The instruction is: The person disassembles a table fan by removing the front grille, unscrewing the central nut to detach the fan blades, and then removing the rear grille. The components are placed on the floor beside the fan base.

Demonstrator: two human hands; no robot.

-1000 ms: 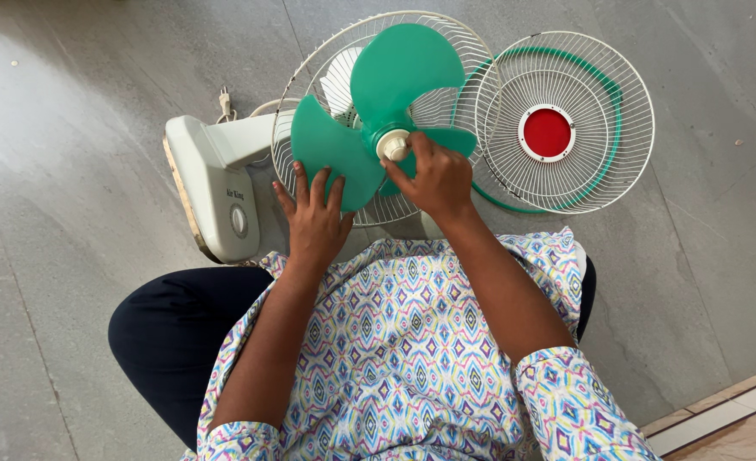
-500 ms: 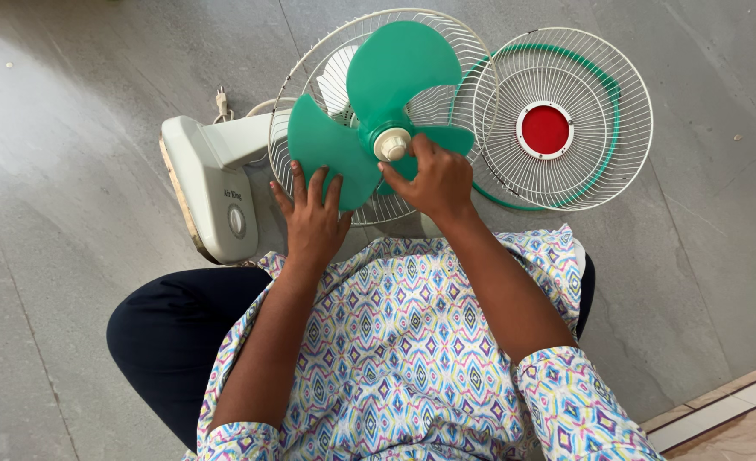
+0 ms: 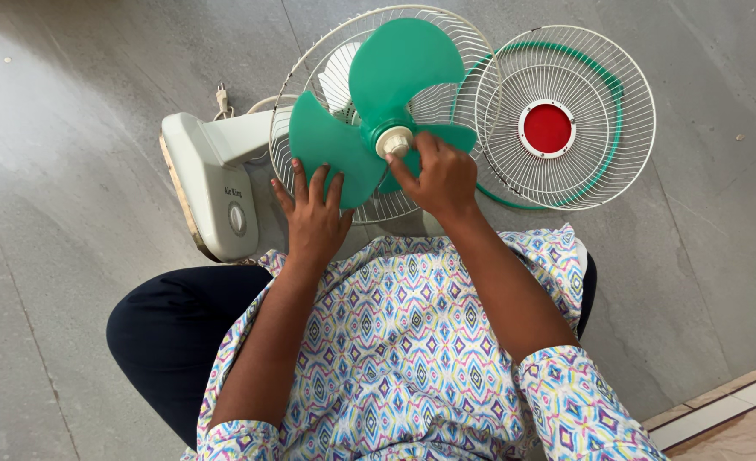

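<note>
Head view. The green fan blade (image 3: 369,119) sits on the motor shaft in front of the rear wire guard (image 3: 309,64), with the fan lying on its back on the grey floor (image 3: 70,256). The right hand (image 3: 437,179) has its fingers pinched together on the pale hub cap (image 3: 393,142) at the blade centre — judged to be the step in hand: turning the cap on the shaft. The left hand (image 3: 314,218) lies flat with fingers spread on the lower left lobe, pressing on it and gripping nothing; it appears to hold the blade against rotation.

The next move likely calls for a firm twist at the cap while the blade is kept from spinning; which way it should turn cannot be told.

Surroundings: the front guard (image 3: 566,119) with its red centre disc (image 3: 547,129) lies on the floor just right of the fan, overlapping the rear guard's rim. The white base (image 3: 211,183) with a dial lies to the left, the plug (image 3: 221,101) beyond it. The person's knees are close under the fan — limited room below.
</note>
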